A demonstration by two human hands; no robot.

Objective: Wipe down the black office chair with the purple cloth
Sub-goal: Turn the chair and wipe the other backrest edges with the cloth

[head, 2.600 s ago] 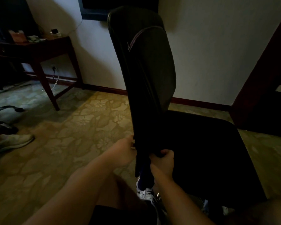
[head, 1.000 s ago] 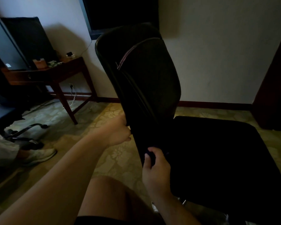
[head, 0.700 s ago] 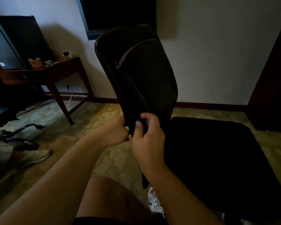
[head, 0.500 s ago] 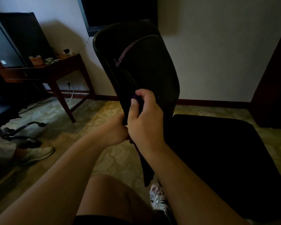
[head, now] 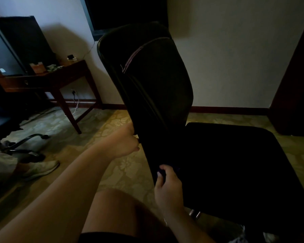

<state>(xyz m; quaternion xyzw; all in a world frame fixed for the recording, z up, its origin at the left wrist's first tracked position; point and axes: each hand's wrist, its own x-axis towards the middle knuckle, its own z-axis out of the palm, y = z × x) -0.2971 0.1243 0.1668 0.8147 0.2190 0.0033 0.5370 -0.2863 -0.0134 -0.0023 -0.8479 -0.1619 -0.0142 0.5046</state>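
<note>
Right hand [head: 168,184] sat nearest the camera, low on the backrest [head: 147,81] of the black office chair, fingers curled around a dark wad at the backrest's lower edge. Wad read as the purple cloth [head: 162,172]; room too dim to confirm colour beyond a faint violet tint. Left hand [head: 125,142] was higher on the backrest's left edge, gripping it, apparently as a brace. Seat [head: 235,163] lay right of the backrest, untouched by either hand. Beyond the backrest, left: wooden side table [head: 60,76] against the wall, small items on top. Another person's shoe [head: 42,168] rested on the carpet, left of the chair.

Progress, judged: wipe was at the bottom of the backrest's side edge. No sheen or streak legible on black, so finished areas could not be told. Seat, and whatever base is hidden below, probably remained.
</note>
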